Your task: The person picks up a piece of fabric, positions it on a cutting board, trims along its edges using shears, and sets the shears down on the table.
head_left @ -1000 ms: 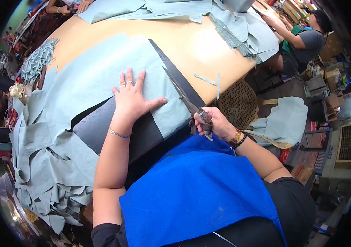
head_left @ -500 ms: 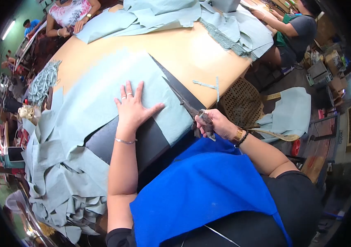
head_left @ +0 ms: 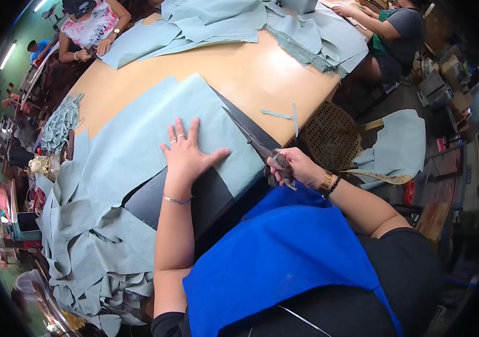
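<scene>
A pale blue-green sheet of material (head_left: 138, 126) lies over a dark flat board (head_left: 211, 196) on the table. My left hand (head_left: 189, 157) rests flat on the sheet, its fingers spread. My right hand (head_left: 301, 167) is wrapped round the handles of a pair of large dark scissors (head_left: 259, 147). Cloth-like wrapping covers the handles. The blades point away from me along the sheet's right edge, above the exposed dark strip of the board. Whether the blades touch the sheet I cannot tell.
Cut pieces (head_left: 99, 253) hang in a heap off the table's left side. Thin scraps (head_left: 62, 121) are bunched at the far left, and stacked sheets (head_left: 205, 28) cover the far edge. A woven chair (head_left: 329, 135) stands at right. Two people (head_left: 90, 28) (head_left: 396, 33) work across the table.
The view has shifted slightly. My left hand appears a little lower and further right. My right hand and the scissors are in nearly the same place.
</scene>
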Motion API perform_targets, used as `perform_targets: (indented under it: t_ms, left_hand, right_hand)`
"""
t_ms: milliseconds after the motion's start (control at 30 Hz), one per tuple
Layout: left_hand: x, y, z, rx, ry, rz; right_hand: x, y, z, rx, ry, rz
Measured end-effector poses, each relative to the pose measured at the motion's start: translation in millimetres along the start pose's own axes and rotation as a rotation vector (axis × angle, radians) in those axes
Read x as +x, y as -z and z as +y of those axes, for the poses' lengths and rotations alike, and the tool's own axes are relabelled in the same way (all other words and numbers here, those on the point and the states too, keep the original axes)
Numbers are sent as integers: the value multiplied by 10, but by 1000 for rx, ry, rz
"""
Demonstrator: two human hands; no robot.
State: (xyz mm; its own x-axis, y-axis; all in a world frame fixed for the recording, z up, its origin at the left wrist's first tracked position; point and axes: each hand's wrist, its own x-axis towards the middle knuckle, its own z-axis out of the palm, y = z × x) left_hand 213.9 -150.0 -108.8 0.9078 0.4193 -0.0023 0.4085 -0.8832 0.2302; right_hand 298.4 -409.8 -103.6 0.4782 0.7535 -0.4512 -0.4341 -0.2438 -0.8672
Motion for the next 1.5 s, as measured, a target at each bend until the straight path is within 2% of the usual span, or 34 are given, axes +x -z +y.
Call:
perform_targets:
  t_ms: [300, 400, 600, 967, 1300, 1400, 1500]
  left_hand:
    - [-5, 62, 43, 19, 0, -33]
    - [110, -61, -63, -3, -23, 92]
    - [28, -10, -32, 18, 17, 5]
    - [-12, 23, 42, -6, 32, -18]
    - [-89, 99, 155, -4, 16, -67]
    - [-69, 105, 145, 19, -6, -57]
    - [84, -35, 19, 26, -45, 77]
  right_hand:
    - [3, 18, 77, -17, 32, -9]
    - [-49, 19, 62, -15, 38, -24]
    - [24, 2, 36, 36, 17, 7]
    - [-23, -27, 123, 48, 80, -1]
    - [39, -43, 33, 34, 11, 50]
    - [13, -44, 68, 28, 41, 42]
    - [-6, -36, 134, 44, 75, 30]
